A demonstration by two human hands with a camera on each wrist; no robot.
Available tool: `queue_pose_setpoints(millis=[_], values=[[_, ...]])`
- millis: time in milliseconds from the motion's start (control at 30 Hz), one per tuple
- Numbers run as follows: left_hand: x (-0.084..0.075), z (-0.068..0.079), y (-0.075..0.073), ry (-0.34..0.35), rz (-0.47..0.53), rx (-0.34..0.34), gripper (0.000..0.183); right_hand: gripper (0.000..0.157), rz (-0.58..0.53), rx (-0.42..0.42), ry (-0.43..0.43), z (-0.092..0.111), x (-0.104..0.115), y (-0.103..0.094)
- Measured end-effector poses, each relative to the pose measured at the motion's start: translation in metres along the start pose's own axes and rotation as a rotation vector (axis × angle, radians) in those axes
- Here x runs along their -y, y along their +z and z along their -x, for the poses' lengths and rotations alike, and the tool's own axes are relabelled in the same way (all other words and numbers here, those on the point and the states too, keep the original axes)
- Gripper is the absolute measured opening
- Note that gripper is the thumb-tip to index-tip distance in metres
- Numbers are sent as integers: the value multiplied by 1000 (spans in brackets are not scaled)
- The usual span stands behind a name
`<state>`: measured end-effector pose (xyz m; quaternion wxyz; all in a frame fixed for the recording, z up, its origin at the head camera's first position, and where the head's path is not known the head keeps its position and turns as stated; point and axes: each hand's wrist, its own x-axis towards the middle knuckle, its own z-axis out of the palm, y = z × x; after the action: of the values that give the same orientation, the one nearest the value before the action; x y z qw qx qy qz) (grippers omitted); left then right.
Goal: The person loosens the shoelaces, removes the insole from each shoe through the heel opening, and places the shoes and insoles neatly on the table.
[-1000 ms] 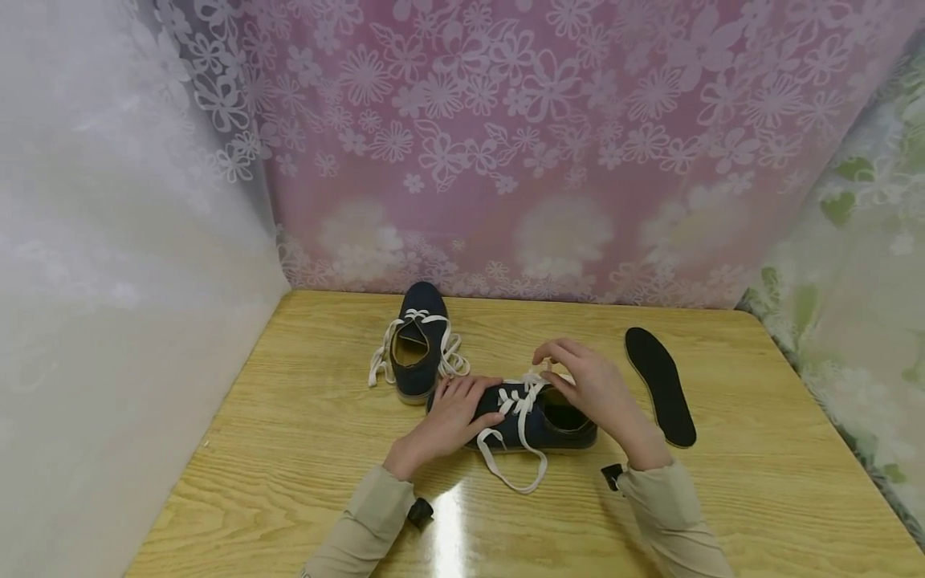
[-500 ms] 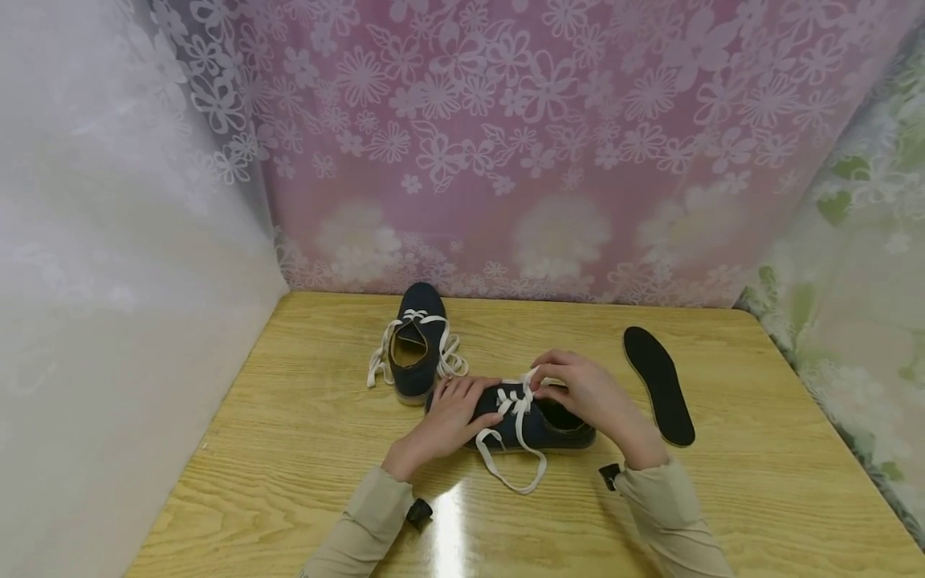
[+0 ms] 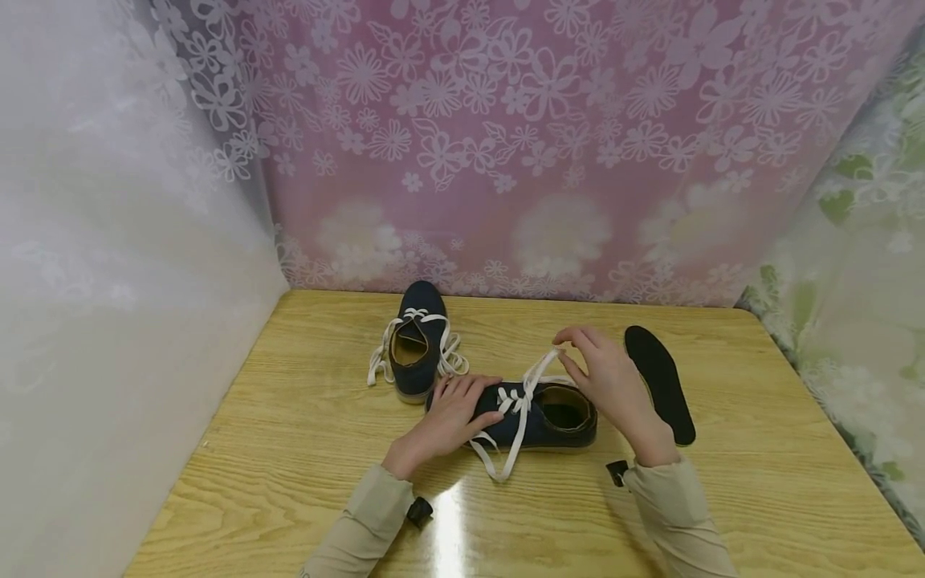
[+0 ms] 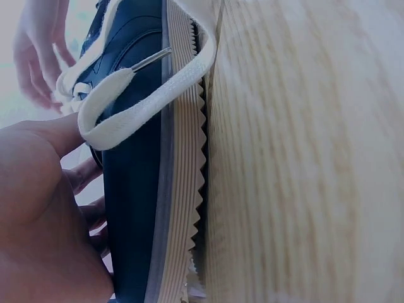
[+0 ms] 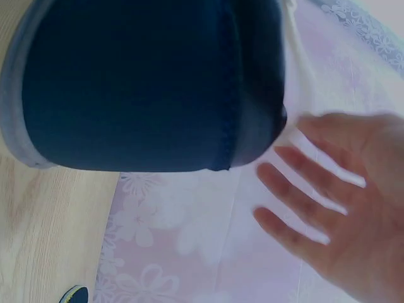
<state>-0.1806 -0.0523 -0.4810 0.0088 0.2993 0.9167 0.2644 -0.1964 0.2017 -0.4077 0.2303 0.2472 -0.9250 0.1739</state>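
Observation:
A navy canvas sneaker [image 3: 556,435] lies on the table with its toe to the left and its opening to the right. Across its toe, my left hand [image 3: 450,419] grips it, thumb on the near side and fingers over the far side. My right hand [image 3: 613,377] pinches a white shoelace [image 3: 542,369] between thumb and fingertips, drawn up above the tongue. A loose lace end [image 4: 151,104] loops down the near side in the left wrist view. In the right wrist view the shoe's heel [image 5: 132,88] fills the upper left, beside my spread lower fingers [image 5: 287,189].
Behind my left hand stands a second navy sneaker [image 3: 422,377], its white laces hanging loose on both sides. A black insole [image 3: 661,385] lies to the right, partly behind my right hand. A pink floral curtain [image 3: 506,201] hangs at the table's back edge.
My right hand has moved in to the laces, then up and to the right, pulling the pinched lace taut. The near lace loop has shifted left. My left hand stays on the toe.

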Motion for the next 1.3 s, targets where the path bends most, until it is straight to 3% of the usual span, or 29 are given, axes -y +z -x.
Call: queue_pose_setpoints(millis=[100, 267, 467, 633, 767, 900, 1000, 1100, 1200, 1300], values=[[0, 0, 0, -2, -3, 3, 56, 30, -55, 136, -49, 0, 0, 1], [0, 0, 0, -8, -1, 6, 56, 20, -116, 293, -98, 2, 2, 4], [0, -1, -1, -7, -2, 10, 56, 20, -112, 351, -154, 3, 4, 12], [0, -1, -1, -7, -3, 7, 56, 10, -125, 263, -171, 3, 4, 17], [-1, -1, 0, -4, -11, -4, 55, 7, -86, 123, -170, 1, 2, 16], [-1, -2, 1, 2, -16, -4, 56, 11, 31, -112, -44, 0, -4, 6], [-1, -2, 2, 3, -22, -4, 56, 13, 73, -191, 76, 1, -9, -2], [0, -2, 2, 4, -30, -7, 56, 19, 47, -102, 108, 2, -12, -4], [0, -2, 2, -2, -35, -3, 56, 27, -19, 64, 57, 2, -11, -1], [-1, -2, 1, -9, -28, 2, 56, 23, -81, 203, -14, 1, -7, 1]])
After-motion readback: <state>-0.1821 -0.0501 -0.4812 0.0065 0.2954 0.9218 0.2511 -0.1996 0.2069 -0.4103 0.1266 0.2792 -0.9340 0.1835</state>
